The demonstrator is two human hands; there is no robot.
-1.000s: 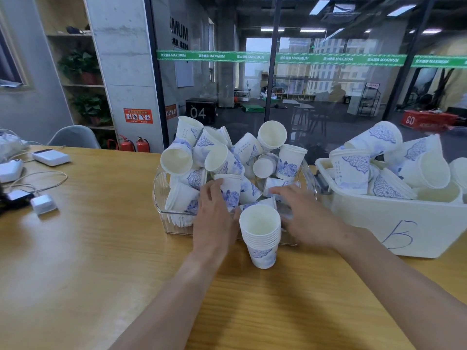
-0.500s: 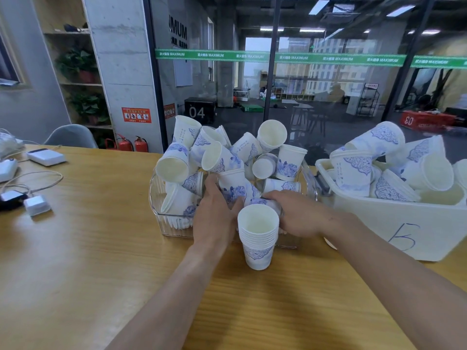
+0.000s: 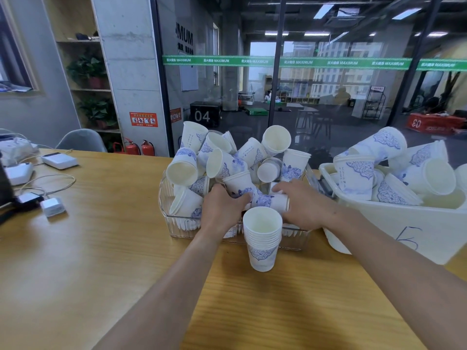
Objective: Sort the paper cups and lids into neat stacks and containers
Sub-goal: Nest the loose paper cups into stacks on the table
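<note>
Both hands are now closed on cups in the clear bin (image 3: 177, 223): left hand (image 3: 222, 210) on one blue-patterned cup (image 3: 240, 184), right hand (image 3: 303, 205), moved inward, on a lying cup (image 3: 274, 200). Stack (image 3: 262, 238) stands unchanged on the surface (image 3: 101, 248); next additions judged imminent.

A green band (image 3: 303, 62) runs across the glass wall, repeating "MAXIMUM" in white beside small characters too fine to read. Above it, dark letters "MUM" (image 3: 184, 37) show on the grey wall. A black box (image 3: 204, 116) carries "04", a red box (image 3: 429, 123) "03", a green mat (image 3: 255, 112) "01". The white bin (image 3: 409, 236) bears a handwritten "5".
</note>
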